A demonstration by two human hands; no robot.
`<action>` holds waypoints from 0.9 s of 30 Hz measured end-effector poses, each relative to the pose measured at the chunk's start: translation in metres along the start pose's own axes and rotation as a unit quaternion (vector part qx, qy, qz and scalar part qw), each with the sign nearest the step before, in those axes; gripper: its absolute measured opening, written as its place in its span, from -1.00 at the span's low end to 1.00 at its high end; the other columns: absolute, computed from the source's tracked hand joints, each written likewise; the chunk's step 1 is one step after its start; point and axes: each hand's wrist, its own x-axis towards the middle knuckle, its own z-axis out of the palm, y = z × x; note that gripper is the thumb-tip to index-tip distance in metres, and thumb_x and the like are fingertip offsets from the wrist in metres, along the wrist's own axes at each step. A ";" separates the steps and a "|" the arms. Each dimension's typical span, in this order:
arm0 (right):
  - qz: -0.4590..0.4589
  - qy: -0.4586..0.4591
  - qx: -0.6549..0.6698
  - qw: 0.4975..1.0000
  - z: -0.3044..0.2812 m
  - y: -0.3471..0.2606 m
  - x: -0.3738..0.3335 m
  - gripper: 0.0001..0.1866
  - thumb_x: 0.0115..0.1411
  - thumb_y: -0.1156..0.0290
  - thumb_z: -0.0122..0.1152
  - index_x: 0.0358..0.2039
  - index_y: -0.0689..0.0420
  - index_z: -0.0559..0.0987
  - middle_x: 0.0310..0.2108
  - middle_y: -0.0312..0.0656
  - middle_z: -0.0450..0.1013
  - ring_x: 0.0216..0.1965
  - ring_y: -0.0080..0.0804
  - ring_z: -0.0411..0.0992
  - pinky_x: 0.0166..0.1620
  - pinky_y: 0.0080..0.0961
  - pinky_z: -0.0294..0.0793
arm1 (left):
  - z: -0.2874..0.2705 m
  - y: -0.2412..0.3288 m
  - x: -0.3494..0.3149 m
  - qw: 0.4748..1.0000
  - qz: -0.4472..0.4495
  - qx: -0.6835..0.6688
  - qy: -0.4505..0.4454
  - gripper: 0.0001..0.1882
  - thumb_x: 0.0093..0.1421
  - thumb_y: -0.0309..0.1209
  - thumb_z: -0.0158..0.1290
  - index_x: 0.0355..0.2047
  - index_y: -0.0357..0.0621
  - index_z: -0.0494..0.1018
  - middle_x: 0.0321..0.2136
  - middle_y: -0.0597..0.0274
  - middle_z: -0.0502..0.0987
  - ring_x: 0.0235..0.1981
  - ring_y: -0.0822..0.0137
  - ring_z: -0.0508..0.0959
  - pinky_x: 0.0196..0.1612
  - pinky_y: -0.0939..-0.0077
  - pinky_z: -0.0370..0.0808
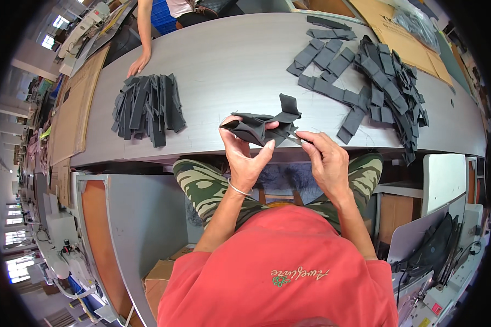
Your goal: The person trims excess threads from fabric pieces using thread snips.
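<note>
My left hand is closed on a dark grey folded fabric piece, held just above the table's near edge. Its thumb and fingers grip the cloth, and one end of the piece sticks up to the right. My right hand pinches a small, thin, metallic-looking tool against the right side of that fabric. The tool's exact kind is too small to make out, since fingers cover most of it.
The grey table bears a stacked bundle of dark strips at left and a heap of folded dark pieces at right. Another person's hand rests beside the bundle. Cardboard lies at far right; a cabinet stands below left.
</note>
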 end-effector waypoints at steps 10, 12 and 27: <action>-0.122 0.057 -0.079 0.988 0.005 0.004 0.002 -0.81 0.05 0.56 0.17 -0.28 0.11 0.59 -0.51 -0.18 0.44 -0.50 -0.24 0.42 -0.41 -0.46 0.38 | 0.003 0.003 -0.001 0.999 -0.028 -0.020 0.035 -0.33 -0.08 -0.69 0.12 -0.02 -0.09 0.02 -0.13 0.00 0.41 -0.08 0.22 0.52 0.04 0.39 0.35; -0.127 0.060 -0.080 0.987 0.004 0.003 0.001 -0.81 0.06 0.56 0.17 -0.28 0.11 0.59 -0.51 -0.17 0.44 -0.50 -0.24 0.42 -0.41 -0.46 0.38 | 0.003 0.003 -0.001 0.999 -0.031 -0.029 0.033 -0.33 -0.08 -0.69 0.12 -0.01 -0.09 0.02 -0.13 0.01 0.40 -0.07 0.22 0.52 0.05 0.38 0.34; -0.129 0.059 -0.155 0.978 0.024 -0.004 0.011 -0.84 0.05 0.42 0.23 -0.31 0.08 0.58 -0.49 -0.21 0.46 -0.47 -0.26 0.46 -0.43 -0.36 0.44 | 0.004 0.003 -0.007 1.000 -0.003 0.018 0.004 -0.31 -0.10 -0.68 0.15 -0.01 -0.11 0.03 -0.15 0.04 0.47 -0.08 0.31 0.47 0.03 0.47 0.34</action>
